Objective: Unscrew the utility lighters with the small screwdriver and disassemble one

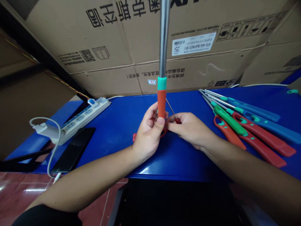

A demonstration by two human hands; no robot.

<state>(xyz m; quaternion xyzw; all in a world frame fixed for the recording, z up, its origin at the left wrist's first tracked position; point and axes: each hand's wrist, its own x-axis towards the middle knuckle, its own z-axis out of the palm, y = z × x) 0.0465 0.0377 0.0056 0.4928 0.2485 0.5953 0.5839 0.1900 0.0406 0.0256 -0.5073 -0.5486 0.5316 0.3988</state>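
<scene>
Clamped upright in left hand (148, 135), long axis vertical: utility lighter (161, 103); pinched in right hand (190, 130), just beside: thin wire (171, 109); hands nearly touching.

We see a black sleeve (45, 216) at the bottom left edge, made of plain dark cloth with a soft rounded edge, and it is the only clothing we can make out on the left arm (82, 185). The right arm (244, 169) is bare along the part we can see and fades into deep shadow toward the lower corner. On the left hand (149, 135) we notice a short, trimmed thumbnail (160, 123), while the right hand (191, 130) shows smooth, rounded knuckles.
</scene>
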